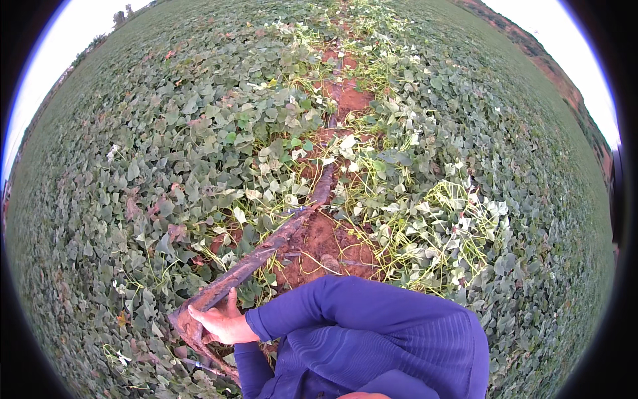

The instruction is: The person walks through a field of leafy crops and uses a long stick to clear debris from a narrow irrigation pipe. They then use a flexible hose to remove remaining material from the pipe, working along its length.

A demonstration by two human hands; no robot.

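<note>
A long, dark, soil-stained strip (pixel 246 266), which looks like plastic film, runs along the bared soil and rises toward my lower left. My right hand (pixel 222 324) reaches across my body and is closed on the strip near its folded bend. Past this bend, a narrower twisted part of the strip (pixel 209 356) hangs back toward my left sleeve (pixel 252 369). The left hand is hidden behind the right wrist and the strip, so its fingers cannot be made out.
Dense green leafy vines (pixel 133 199) cover the field on both sides. Reddish bare soil (pixel 325 246) shows along the middle row. Pale uprooted-looking stems (pixel 458 226) lie heaped to the right of it. More pale vines (pixel 385 40) edge the row farther off.
</note>
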